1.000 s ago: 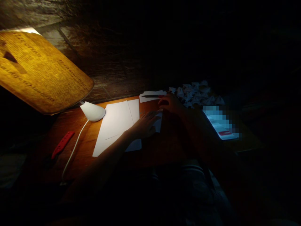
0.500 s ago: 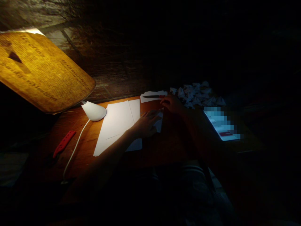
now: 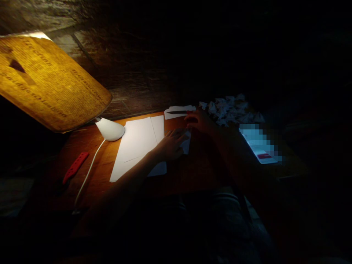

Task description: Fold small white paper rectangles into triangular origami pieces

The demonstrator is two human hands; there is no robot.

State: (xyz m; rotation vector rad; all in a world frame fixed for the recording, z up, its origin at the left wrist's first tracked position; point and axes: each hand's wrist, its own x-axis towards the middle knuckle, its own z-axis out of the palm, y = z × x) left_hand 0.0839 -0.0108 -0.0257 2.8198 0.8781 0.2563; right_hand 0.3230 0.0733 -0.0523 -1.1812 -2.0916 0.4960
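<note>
My left hand (image 3: 171,144) lies over a small piece of white paper (image 3: 186,146) on the wooden table, fingers stretched out and pressing on it. Most of that paper is hidden under the hand. My right hand (image 3: 202,122) hovers at the paper's upper edge, its fingers bent and a little apart, the lowest fingertip close to or touching the paper. Just behind the right fingertips, a knife (image 3: 177,112) with a dark blade and reddish handle rests on a small stack of white paper (image 3: 168,116). Larger white sheets (image 3: 139,137) lie left of my left hand, partly under its forearm.
A lamp with a printed shade (image 3: 55,84) and white base (image 3: 110,129) stands at left, its cord (image 3: 89,172) running forward. A red strip-like object (image 3: 75,167) lies beside it. Folded white paper pieces (image 3: 228,110) are heaped at back right, near a lit phone or tablet (image 3: 257,145).
My right hand has moved slightly left and down toward the paper's upper edge. My left hand stays in nearly the same place.
</note>
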